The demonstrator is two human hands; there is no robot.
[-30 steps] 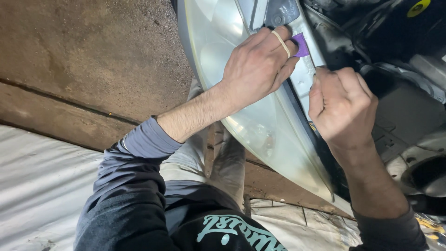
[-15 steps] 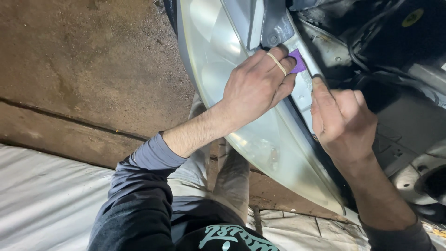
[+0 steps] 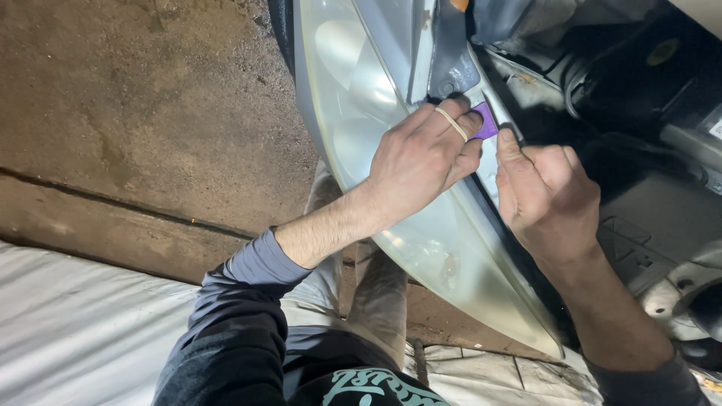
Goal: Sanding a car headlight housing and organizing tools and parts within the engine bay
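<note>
A large clear car headlight [image 3: 361,90] sits at the front of a vehicle, its lens curving down toward my legs. My left hand [image 3: 421,162] lies flat on the lens near its inner edge, a pale ring on one finger, and its fingers pinch a small purple piece [image 3: 487,120]. My right hand [image 3: 545,192] is curled just to the right, fingertips pushed into the gap behind the headlight's edge; what it grips is hidden. A grey bracket [image 3: 451,68] sits just above my left fingers.
Dark engine-bay parts and hoses [image 3: 639,83] fill the upper right. Bare dirt ground [image 3: 135,113] lies on the left, with a white sheet [image 3: 83,331] across the bottom. My knees and grey trousers [image 3: 368,293] are under the headlight.
The view has shifted slightly and both hands sit lower in it. My left hand stays on the lens with the purple piece; my right hand has edged closer to the headlight's rim.
</note>
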